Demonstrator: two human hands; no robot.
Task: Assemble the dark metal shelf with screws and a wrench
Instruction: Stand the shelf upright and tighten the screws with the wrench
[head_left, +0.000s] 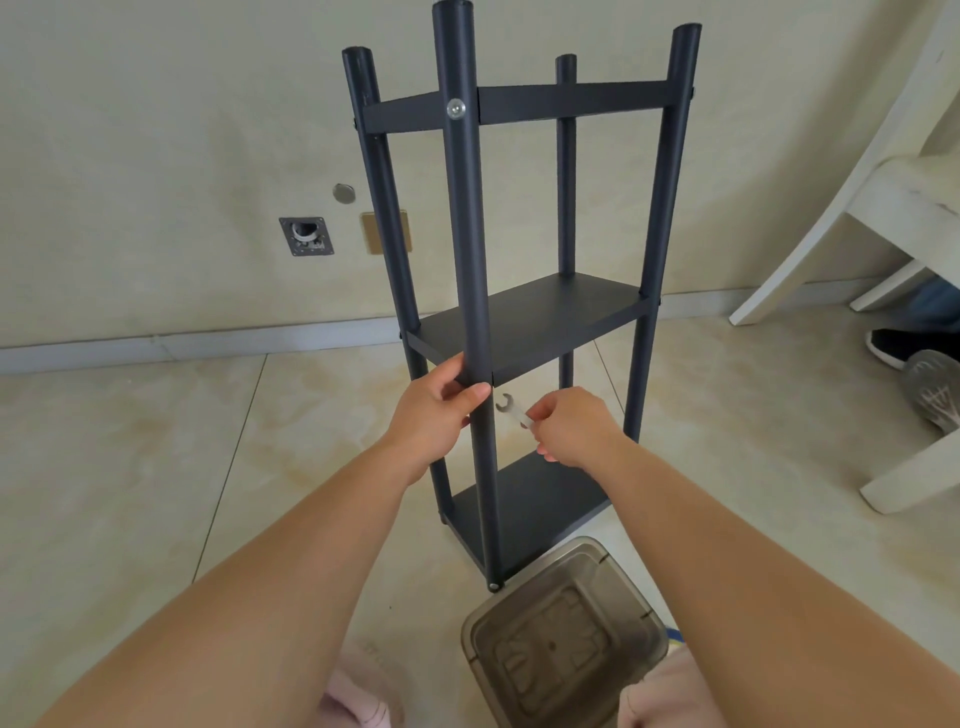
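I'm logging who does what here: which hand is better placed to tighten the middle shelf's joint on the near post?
Right, probably. The right hand already pinches the small silver open-ended wrench beside that joint, while the left hand grips the dark metal shelf's near post, steadying it.

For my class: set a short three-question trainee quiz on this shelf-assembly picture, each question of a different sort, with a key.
1. True or false: the left hand grips the shelf's front post.
2. What does the right hand hold? A) wrench B) hammer C) drill
3. Fill in: the silver screw sits near the post's ____ end.

Key: 1 true. 2 A, the wrench. 3 top.
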